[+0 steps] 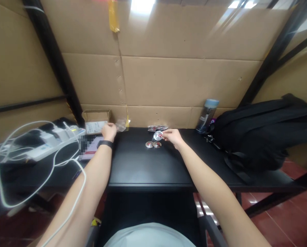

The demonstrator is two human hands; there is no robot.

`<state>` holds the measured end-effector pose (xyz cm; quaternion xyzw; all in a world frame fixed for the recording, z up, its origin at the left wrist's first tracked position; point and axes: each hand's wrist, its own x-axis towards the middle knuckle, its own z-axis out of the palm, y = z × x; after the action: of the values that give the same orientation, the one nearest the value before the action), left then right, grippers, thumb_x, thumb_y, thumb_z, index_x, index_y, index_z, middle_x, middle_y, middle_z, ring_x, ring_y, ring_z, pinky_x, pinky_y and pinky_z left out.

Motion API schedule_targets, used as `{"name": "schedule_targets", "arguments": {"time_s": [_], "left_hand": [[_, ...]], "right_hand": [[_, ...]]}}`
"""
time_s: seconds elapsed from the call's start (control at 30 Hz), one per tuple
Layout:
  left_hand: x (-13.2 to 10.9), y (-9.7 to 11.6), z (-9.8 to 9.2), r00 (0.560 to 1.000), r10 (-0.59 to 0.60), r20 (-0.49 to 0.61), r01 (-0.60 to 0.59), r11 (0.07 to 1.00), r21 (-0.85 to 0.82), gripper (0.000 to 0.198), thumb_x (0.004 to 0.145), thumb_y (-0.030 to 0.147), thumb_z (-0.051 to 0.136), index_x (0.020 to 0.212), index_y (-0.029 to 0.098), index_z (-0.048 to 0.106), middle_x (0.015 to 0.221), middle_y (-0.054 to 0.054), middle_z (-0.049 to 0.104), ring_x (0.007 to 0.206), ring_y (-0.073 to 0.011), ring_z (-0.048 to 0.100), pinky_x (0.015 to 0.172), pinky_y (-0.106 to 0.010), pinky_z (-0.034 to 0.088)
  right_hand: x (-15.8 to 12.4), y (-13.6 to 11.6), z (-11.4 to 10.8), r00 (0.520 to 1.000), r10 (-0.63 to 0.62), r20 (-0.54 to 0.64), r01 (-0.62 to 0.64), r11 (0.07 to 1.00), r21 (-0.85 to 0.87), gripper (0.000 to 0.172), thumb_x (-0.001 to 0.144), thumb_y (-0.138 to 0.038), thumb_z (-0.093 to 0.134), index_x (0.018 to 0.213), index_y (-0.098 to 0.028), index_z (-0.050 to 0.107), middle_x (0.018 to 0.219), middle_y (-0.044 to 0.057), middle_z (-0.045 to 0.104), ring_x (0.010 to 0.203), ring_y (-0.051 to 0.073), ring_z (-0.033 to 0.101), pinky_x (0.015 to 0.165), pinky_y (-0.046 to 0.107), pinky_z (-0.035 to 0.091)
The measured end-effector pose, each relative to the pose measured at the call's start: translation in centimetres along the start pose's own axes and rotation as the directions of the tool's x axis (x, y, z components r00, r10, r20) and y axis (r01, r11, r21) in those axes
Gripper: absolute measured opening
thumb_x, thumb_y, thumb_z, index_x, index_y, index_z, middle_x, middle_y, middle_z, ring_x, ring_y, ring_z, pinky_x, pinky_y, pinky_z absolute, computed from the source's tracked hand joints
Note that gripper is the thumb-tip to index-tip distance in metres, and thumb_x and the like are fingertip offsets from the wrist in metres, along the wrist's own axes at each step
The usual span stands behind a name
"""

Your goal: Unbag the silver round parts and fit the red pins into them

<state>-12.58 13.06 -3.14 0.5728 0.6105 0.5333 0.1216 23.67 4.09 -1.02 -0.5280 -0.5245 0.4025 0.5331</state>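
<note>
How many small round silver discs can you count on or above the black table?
3: one disc held by the right hand, two discs side by side on the table. More may sit in the packets behind.

A small round silver disc (157, 135) with a red mark at its centre is tilted up off the black bench (143, 164). Two similar discs (153, 144) lie flat, side by side and touching, just below it.

A black backpack (261, 133) slumps at the right of the frame on the black table (148, 168), a blue-capped bottle (207, 116) just left of it. At far left — a white power strip (52, 140) and looping white cable (27, 164). Cardboard walls (179, 79) fill the top.
</note>
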Motion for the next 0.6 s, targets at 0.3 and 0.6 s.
{"name": "schedule_targets", "arguments": {"time_s": [0.3, 0.6], "left_hand": [[-2.6, 4.3, 1.9, 0.984, 0.151, -0.09, -0.134, 0.977, 0.167, 0.029, 0.087, 0.017, 0.066, 0.116, 0.017, 0.066, 0.13, -0.017, 0.059, 0.13, -0.0355, 0.052, 0.112, -0.054, 0.04], [-6.7, 9.1, 4.6, 0.789, 0.51, 0.343, -0.522, 0.851, -0.063, 0.017, 0.084, 0.022, 0.062, 0.097, 0.022, 0.073, 0.105, -0.007, 0.073, 0.102, -0.0251, 0.068, 0.098, -0.037, 0.05]], "right_hand": [[-0.6, 0.6, 1.3, 0.991, -0.061, 0.115, 0.07, 0.995, -0.076, 0.009, 0.07, -0.011, 0.082, 0.079, -0.012, 0.078, 0.064, 0.007, 0.075, 0.054, 0.015, 0.066, 0.057, 0.027, 0.057], [-0.3, 0.3, 0.6, 0.922, -0.381, 0.071, 0.383, 0.865, -0.325, 0.016, 0.077, -0.012, 0.074, 0.089, -0.021, 0.078, 0.082, 0.004, 0.079, 0.08, 0.02, 0.074, 0.084, 0.032, 0.057]]}}
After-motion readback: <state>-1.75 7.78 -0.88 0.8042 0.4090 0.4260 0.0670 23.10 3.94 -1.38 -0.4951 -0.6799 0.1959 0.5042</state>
